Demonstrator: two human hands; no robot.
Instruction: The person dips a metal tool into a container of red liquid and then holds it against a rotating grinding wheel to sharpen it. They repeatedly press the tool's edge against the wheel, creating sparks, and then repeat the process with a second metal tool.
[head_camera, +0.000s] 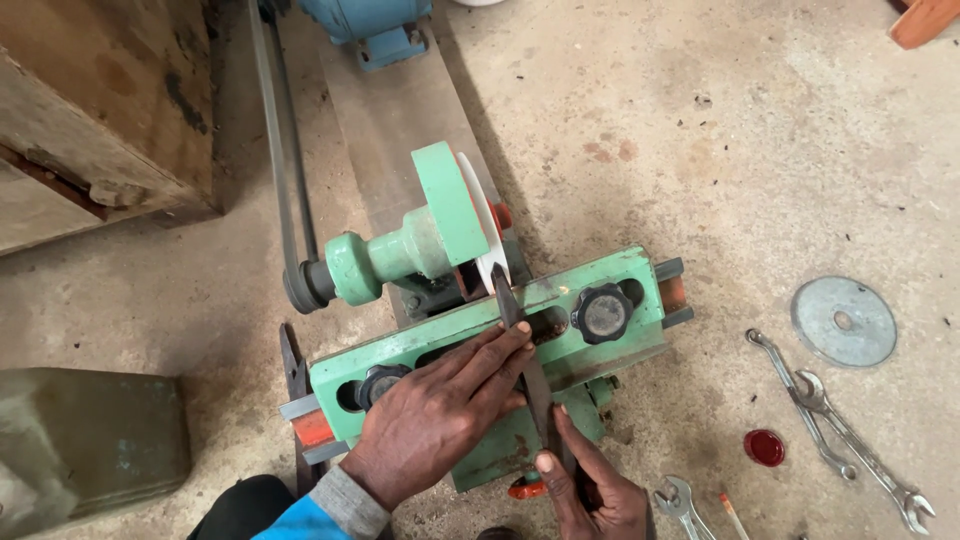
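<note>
A green belt-driven grinding machine (420, 245) stands on the concrete floor, with a white grinding wheel (483, 225) behind a green guard. In front of it lies a green guide bar (450, 330) with two black knobs (602, 312). A long dark metal blade (520, 340) rests across the bar, its tip at the wheel. My left hand (440, 410) lies flat on the bar, fingers pressing the blade down. My right hand (590, 485) grips the blade's near end.
Wrenches (830, 415) lie on the floor at the right, beside a round metal disc (843, 320) and a small red cap (764, 447). A blue motor (370, 25) sits at the top, a wooden block (100, 110) at upper left, a green box (90, 440) at lower left.
</note>
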